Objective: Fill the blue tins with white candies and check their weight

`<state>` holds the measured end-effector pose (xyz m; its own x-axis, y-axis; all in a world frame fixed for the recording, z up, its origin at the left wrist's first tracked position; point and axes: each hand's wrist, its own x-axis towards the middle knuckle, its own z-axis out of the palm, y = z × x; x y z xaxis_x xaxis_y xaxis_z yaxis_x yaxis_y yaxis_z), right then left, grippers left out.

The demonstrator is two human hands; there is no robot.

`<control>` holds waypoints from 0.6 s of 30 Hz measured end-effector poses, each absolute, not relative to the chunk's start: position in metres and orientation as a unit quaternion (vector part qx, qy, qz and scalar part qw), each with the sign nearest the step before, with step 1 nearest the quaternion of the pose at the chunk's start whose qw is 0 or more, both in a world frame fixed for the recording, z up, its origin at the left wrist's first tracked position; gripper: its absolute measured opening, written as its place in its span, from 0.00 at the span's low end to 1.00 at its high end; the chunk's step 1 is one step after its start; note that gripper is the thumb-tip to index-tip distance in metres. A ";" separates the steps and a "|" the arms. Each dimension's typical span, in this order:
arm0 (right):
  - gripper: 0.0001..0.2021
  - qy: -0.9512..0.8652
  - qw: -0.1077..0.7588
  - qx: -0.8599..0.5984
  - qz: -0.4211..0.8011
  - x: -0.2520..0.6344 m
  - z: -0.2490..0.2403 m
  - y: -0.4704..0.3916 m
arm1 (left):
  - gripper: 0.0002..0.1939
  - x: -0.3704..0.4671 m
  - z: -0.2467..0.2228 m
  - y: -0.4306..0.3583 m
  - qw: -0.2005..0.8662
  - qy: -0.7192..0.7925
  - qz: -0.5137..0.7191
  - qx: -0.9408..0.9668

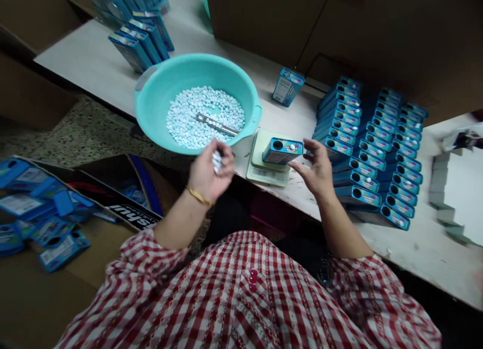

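Observation:
My left hand (213, 170) is closed around some small pale round candies, which show between the fingers. It is just off the near rim of a turquoise plastic bowl (147, 115). In the bowl lie many loose candies (184, 110) and a narrow metal scoop (217, 123) with several of them along it. A blue box (282, 151) with a dark round hole in its top stands on a pale green scale (268, 175). My right hand (317, 170) is at the box's right end, thumb and fingers apart; whether the thumb touches the box is unclear.
Rows of blue boxes (372, 155) with pale spots on top stand on the table (415, 261) at right. One blue box (288, 87) stands behind the scale, with more (138, 44) at back left. A carton (79, 288) at lower left holds loose boxes. Cardboard walls the back.

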<state>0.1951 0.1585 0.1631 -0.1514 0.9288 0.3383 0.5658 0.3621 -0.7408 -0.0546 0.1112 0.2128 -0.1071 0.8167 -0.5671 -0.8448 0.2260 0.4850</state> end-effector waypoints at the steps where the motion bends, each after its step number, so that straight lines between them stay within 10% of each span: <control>1: 0.30 -0.723 0.390 -0.507 0.260 0.195 0.152 0.167 | 0.13 -0.068 0.218 0.126 0.609 0.444 0.656 0.040; 6: 0.18 -0.730 0.388 -0.491 0.275 0.180 0.144 0.176 | 0.13 -0.094 0.224 0.164 0.381 0.507 0.723 0.272; 12: 0.20 -0.892 0.207 -0.401 0.020 0.155 0.226 0.150 | 0.19 -0.018 0.205 0.133 0.701 0.364 0.613 0.022; 18: 0.20 -0.955 0.033 -0.280 -0.087 0.131 0.250 0.129 | 0.18 0.013 0.184 0.135 0.750 0.318 0.566 -0.130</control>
<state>0.1310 0.1289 0.2501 -0.8408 0.5299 0.1113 0.5412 0.8277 0.1482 0.0126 0.1351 0.1839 0.1572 0.7664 -0.6229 -0.9310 0.3254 0.1655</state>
